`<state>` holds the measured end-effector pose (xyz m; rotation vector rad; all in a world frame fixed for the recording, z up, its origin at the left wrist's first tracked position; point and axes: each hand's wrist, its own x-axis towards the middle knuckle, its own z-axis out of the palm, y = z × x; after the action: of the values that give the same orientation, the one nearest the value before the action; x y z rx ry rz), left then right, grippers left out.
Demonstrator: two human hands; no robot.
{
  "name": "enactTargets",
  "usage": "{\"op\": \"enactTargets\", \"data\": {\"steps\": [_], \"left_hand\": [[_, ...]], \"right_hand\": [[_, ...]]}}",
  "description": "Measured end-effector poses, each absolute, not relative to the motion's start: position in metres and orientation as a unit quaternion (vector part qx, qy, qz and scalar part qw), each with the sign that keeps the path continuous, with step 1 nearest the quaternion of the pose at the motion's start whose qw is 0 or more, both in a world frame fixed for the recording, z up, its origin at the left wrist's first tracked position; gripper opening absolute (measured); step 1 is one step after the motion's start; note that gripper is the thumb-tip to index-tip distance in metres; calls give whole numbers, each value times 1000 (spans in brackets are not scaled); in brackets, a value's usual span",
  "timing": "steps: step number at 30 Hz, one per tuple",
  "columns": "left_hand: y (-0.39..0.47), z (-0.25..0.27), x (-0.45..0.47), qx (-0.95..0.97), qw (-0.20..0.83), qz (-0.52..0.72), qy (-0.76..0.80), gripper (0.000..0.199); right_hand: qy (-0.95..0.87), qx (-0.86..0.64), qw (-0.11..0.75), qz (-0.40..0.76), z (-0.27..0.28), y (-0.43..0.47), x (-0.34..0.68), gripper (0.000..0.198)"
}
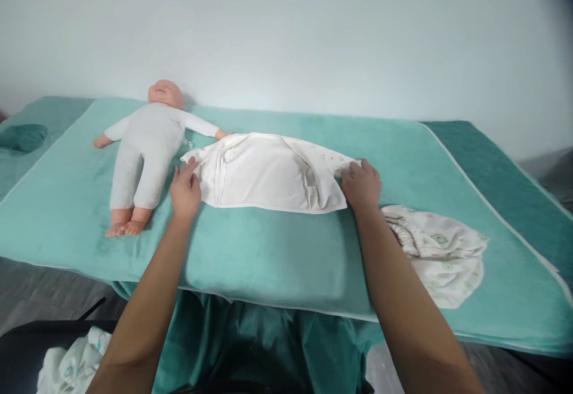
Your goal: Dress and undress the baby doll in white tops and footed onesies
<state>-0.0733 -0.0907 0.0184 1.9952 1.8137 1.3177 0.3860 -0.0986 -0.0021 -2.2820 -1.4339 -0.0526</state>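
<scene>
A small white baby shirt (pixel 264 173) lies spread and opened out on the green bed cover, its sleeves stretched to both sides. My left hand (pixel 185 191) rests at the left sleeve, fingers apart and touching its edge. At the other end, my right hand (pixel 362 185) has its fingers curled on the right sleeve's cuff. A baby doll (pixel 152 128) with a white cloth body lies on its back to the left, one hand close to the shirt's top edge. Right of my right forearm sits a bunched white printed cloth garment (pixel 447 251).
The green cover (pixel 277 262) spreads over a long bed against a pale wall (pixel 286 36). Another printed white cloth (pixel 74 361) lies on a black surface at the lower left. Darker green fabric (pixel 505 167) shows at the right end.
</scene>
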Motion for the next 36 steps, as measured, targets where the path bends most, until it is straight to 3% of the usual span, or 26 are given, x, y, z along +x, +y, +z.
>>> {"op": "enactTargets", "data": {"steps": [5, 9, 15, 20, 25, 30, 36], "left_hand": [[-92, 19, -74, 654, 37, 450, 607, 56], [-92, 20, -70, 662, 11, 411, 627, 49], [-92, 22, -59, 666, 25, 336, 666, 38], [-91, 21, -59, 658, 8, 344, 669, 35], [-98, 22, -60, 697, -58, 368, 613, 30], [-107, 25, -56, 844, -37, 255, 470, 36], [-108, 25, -51, 820, -43, 208, 531, 53]], "right_hand": [[-523, -806, 278, -12, -9, -97, 393, 45], [-507, -764, 398, -36, -6, -99, 398, 48], [-584, -682, 434, -65, 18, -110, 353, 42], [-719, -628, 295, 48, 40, -100, 249, 53], [-781, -598, 166, 75, 37, -78, 189, 64], [-793, -589, 145, 56, 21, -81, 192, 69], [-795, -589, 139, 46, 17, -98, 197, 69]]}}
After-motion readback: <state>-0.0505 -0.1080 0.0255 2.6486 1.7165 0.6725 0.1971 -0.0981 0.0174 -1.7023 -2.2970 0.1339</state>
